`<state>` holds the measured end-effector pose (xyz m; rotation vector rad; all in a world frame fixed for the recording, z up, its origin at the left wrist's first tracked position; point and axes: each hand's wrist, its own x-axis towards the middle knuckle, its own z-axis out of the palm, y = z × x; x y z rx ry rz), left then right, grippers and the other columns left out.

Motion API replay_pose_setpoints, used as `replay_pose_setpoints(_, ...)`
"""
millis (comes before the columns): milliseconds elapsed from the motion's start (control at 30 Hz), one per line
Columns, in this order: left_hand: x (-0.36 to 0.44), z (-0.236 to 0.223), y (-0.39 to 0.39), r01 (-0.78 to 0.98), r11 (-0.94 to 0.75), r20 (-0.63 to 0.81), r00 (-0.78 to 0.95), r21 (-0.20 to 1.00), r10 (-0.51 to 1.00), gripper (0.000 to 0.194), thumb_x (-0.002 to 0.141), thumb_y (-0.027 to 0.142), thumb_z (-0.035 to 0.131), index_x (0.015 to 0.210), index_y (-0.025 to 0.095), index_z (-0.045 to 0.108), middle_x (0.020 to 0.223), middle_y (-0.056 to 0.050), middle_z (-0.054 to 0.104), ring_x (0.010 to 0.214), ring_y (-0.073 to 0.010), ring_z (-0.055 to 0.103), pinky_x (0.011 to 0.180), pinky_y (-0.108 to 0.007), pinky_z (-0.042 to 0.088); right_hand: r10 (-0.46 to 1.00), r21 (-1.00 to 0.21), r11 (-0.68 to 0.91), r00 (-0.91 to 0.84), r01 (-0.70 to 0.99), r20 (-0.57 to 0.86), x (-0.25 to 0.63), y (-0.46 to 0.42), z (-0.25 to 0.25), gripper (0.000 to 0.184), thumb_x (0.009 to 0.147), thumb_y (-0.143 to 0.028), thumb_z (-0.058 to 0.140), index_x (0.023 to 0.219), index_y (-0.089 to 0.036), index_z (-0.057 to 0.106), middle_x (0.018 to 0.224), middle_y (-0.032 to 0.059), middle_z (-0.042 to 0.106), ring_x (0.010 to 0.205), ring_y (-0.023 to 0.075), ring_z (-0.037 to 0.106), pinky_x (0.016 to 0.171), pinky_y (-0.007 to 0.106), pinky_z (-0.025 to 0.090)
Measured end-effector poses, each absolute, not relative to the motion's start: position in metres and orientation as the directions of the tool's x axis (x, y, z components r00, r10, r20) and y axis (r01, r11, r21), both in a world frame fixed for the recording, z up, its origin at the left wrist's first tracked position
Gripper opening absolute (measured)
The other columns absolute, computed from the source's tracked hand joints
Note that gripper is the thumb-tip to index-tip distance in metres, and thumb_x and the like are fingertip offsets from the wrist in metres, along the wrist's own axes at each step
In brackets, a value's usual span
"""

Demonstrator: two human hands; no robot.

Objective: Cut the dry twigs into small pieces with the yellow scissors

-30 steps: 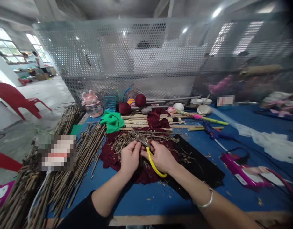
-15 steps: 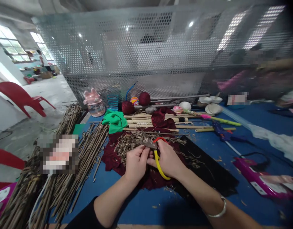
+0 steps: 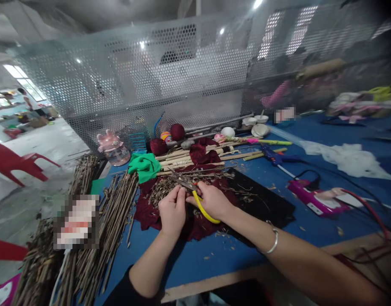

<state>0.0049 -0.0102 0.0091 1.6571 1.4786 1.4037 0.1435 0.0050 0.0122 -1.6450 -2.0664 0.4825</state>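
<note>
Scissors (image 3: 202, 210) with yellow and red handles are in my right hand (image 3: 213, 202), whose fingers wrap round the grips. Their blades point up and left, a little apart, above a heap of dry brown plant bits (image 3: 160, 191). My left hand (image 3: 174, 209) is closed in a pinch just beside the blades; what it pinches is too small or hidden to make out. Under both hands spreads a dark red cloth (image 3: 146, 212), with a black sheet (image 3: 262, 199) to its right.
Bundles of thin brown sticks (image 3: 111, 221) lie to the left. Behind the cloth are a green cloth (image 3: 144, 166), red yarn balls (image 3: 177, 132) and a pink-lidded bottle (image 3: 115, 148). A blue glue gun (image 3: 276, 156) and a magenta power strip (image 3: 319, 204) with cords lie right.
The camera view has turned right and tilted, so the table scene sits further left. My hands keep close together, with the scissors still in my right hand.
</note>
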Motion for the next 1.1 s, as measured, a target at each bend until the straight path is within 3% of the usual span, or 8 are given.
replay_pose_setpoints(167, 0.006, 0.010, -0.010, 0.340, -0.270, 0.321, -0.103, 0.901, 0.941, 0.028, 0.081, 0.038, 0.044, 0.079, 0.017, 0.064, 0.065, -0.002, 0.063, 0.058, -0.0131, 0.055, 0.058, -0.021, 0.041, 0.969, -0.574, 0.243, -0.223, 0.782, 0.108, 0.148, 0.009, 0.005, 0.036, 0.074, -0.056, 0.050, 0.073, -0.020, 0.049, 0.065, 0.0021, 0.058, 0.055, 0.0132, 0.051, 0.049, 0.022, 0.026)
replay_pose_setpoints(267, 0.008, 0.009, -0.008, 0.208, -0.228, 0.249, -0.082, 0.951, 0.965, 0.031, 0.082, 0.041, 0.042, 0.080, 0.016, 0.060, 0.060, 0.000, 0.059, 0.052, -0.0110, 0.052, 0.053, -0.020, 0.040, 0.952, -0.621, 0.290, -0.287, 0.728, 0.108, 0.152, 0.015, 0.002, 0.036, 0.074, -0.055, 0.049, 0.069, -0.019, 0.049, 0.063, 0.0004, 0.057, 0.054, 0.0113, 0.048, 0.048, 0.020, 0.027)
replay_pose_setpoints(367, 0.010, 0.006, -0.005, 0.001, -0.154, 0.154, -0.085, 0.988, 0.984, 0.033, 0.081, 0.045, 0.040, 0.087, 0.017, 0.055, 0.056, 0.003, 0.051, 0.044, -0.0081, 0.046, 0.043, -0.018, 0.036, 0.946, -0.607, 0.322, -0.270, 0.727, 0.178, 0.157, 0.019, 0.001, 0.035, 0.073, -0.053, 0.051, 0.068, -0.019, 0.049, 0.059, -0.0015, 0.054, 0.052, 0.0100, 0.044, 0.048, 0.020, 0.027)
replay_pose_setpoints(500, 0.008, 0.001, -0.001, -0.146, -0.115, 0.094, -0.147, 0.983, 0.985, 0.031, 0.081, 0.045, 0.041, 0.086, 0.017, 0.053, 0.052, 0.007, 0.037, 0.038, -0.0040, 0.031, 0.036, -0.015, 0.023, 0.949, -0.584, 0.307, -0.199, 0.752, 0.243, 0.164, 0.023, 0.002, 0.033, 0.073, -0.050, 0.052, 0.065, -0.019, 0.050, 0.057, -0.0019, 0.051, 0.052, 0.0100, 0.041, 0.050, 0.020, 0.028)
replay_pose_setpoints(700, 0.013, 0.009, 0.006, -0.354, -0.120, 0.067, -0.160, 0.928, 0.985, 0.021, 0.078, 0.039, 0.048, 0.083, 0.019, 0.046, 0.060, 0.006, 0.043, 0.043, -0.0035, 0.036, 0.038, -0.013, 0.027, 0.911, -0.578, 0.380, -0.183, 0.722, 0.370, 0.162, 0.023, 0.002, 0.030, 0.073, -0.045, 0.053, 0.060, -0.018, 0.050, 0.063, 0.0006, 0.051, 0.057, 0.0116, 0.044, 0.056, 0.022, 0.032)
replay_pose_setpoints(833, 0.020, 0.012, 0.010, -0.444, -0.104, 0.069, -0.093, 0.890, 0.993, 0.031, 0.075, 0.042, 0.051, 0.093, 0.017, 0.048, 0.065, 0.003, 0.049, 0.054, -0.0069, 0.047, 0.046, -0.016, 0.037, 0.912, -0.589, 0.383, -0.191, 0.712, 0.362, 0.158, 0.017, 0.005, 0.025, 0.070, -0.042, 0.059, 0.072, -0.018, 0.053, 0.075, 0.0014, 0.052, 0.064, 0.0128, 0.047, 0.059, 0.023, 0.035)
replay_pose_setpoints(967, 0.020, 0.005, 0.005, -0.419, -0.039, 0.023, -0.043, 0.907, 0.999, 0.033, 0.077, 0.044, 0.050, 0.096, 0.018, 0.047, 0.057, 0.006, 0.045, 0.044, -0.0042, 0.037, 0.040, -0.013, 0.028, 0.914, -0.565, 0.390, -0.233, 0.727, 0.332, 0.157, 0.013, 0.005, 0.039, 0.065, -0.042, 0.064, 0.094, -0.019, 0.051, 0.092, 0.0040, 0.050, 0.084, 0.0176, 0.049, 0.071, 0.027, 0.038)
replay_pose_setpoints(1100, 0.018, 0.001, 0.000, -0.402, -0.064, 0.028, -0.094, 0.913, 0.995, 0.025, 0.078, 0.041, 0.049, 0.084, 0.018, 0.045, 0.059, 0.005, 0.048, 0.045, -0.0037, 0.036, 0.041, -0.013, 0.027, 0.906, -0.553, 0.414, -0.274, 0.723, 0.322, 0.154, 0.011, 0.001, 0.049, 0.063, -0.041, 0.067, 0.103, -0.019, 0.047, 0.100, 0.0063, 0.048, 0.095, 0.0210, 0.046, 0.079, 0.032, 0.037)
